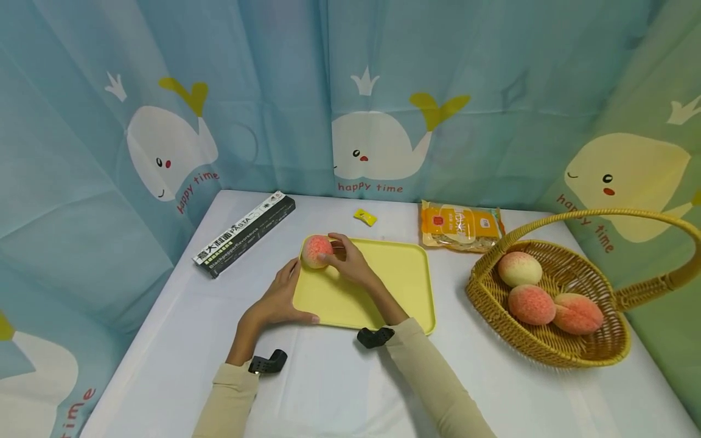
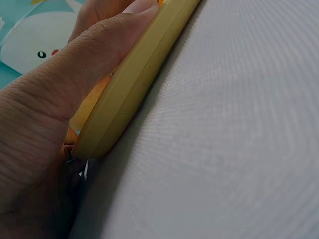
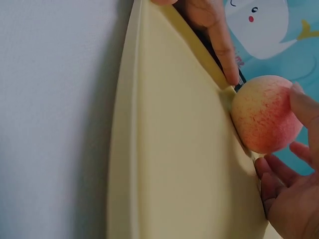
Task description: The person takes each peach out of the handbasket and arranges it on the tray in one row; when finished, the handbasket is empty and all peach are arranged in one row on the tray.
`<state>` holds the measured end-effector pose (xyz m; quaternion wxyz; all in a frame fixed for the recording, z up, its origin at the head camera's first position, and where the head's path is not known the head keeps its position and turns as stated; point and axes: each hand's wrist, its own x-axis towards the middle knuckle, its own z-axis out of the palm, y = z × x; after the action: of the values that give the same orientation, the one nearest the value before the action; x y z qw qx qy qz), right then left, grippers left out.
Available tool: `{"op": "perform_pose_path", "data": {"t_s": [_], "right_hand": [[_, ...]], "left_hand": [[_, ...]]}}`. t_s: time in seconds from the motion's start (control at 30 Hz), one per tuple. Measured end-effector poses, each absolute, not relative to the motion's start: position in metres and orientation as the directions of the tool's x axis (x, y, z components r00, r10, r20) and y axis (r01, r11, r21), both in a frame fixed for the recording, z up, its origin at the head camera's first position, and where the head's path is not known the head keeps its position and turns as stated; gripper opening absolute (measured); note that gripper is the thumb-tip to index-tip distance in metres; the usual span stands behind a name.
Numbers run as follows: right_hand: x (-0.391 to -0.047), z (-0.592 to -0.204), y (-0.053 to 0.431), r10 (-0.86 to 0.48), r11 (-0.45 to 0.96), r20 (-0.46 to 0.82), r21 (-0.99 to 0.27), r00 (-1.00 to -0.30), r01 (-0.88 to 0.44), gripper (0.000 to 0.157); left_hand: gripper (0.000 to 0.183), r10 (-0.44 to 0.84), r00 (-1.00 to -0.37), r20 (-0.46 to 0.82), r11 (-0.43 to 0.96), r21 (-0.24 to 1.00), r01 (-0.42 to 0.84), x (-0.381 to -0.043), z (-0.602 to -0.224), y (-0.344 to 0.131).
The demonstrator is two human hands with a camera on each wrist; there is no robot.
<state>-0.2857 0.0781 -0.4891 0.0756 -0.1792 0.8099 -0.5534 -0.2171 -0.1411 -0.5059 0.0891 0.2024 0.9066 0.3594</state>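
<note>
A pink-and-cream peach (image 1: pixel 315 251) sits in the back left corner of a yellow rectangular tray (image 1: pixel 342 298). My right hand (image 1: pixel 350 263) reaches across the tray and holds the peach from its right side. In the right wrist view, the thumb touches the peach (image 3: pixel 265 114) while the other fingers curl low beside it, close to the rim. My left hand (image 1: pixel 282 298) grips the tray's left end, fingers along the left side and thumb at the front rim. The left wrist view shows that thumb lying over the tray's edge (image 2: pixel 132 89).
On the right stands a wicker basket (image 1: pixel 490 307) with a tall handle and three peaches. An orange food packet (image 1: pixel 462 226) and a small yellow wrapped piece (image 1: pixel 365 217) lie behind the tray. A black-and-white pasta box (image 1: pixel 246 232) lies at the back left. Whale-print curtains surround the table.
</note>
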Motion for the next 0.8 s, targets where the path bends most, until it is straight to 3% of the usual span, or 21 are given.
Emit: {"op": "perform_pose_path", "data": {"t_s": [0.17, 0.37, 0.6, 0.8], "right_hand": [[-0.282, -0.483, 0.087, -0.359, 0.258, 0.051, -0.954, -0.932, -0.151, 0.058], [-0.263, -0.448, 0.097, -0.374, 0.211, 0.004, -0.973, -0.927, -0.09, 0.053], [-0.259, -0.439, 0.113, -0.272, 0.093, 0.032, -0.994, -0.962, -0.059, 0.039], [-0.251, -0.422, 0.137, -0.213, 0.158, 0.078, -0.981, -0.974, -0.113, 0.035]], "left_hand": [[0.141, 0.427, -0.904, -0.024, 0.667, 0.683, 0.297, -0.216, -0.505, -0.142], [0.141, 0.423, -0.905, -0.029, 0.668, 0.685, 0.29, -0.213, -0.502, -0.144], [0.14, 0.43, -0.903, 0.004, 0.659, 0.682, 0.317, -0.214, -0.503, -0.143], [0.141, 0.435, -0.9, 0.004, 0.641, 0.701, 0.314, -0.213, -0.502, -0.141]]}}
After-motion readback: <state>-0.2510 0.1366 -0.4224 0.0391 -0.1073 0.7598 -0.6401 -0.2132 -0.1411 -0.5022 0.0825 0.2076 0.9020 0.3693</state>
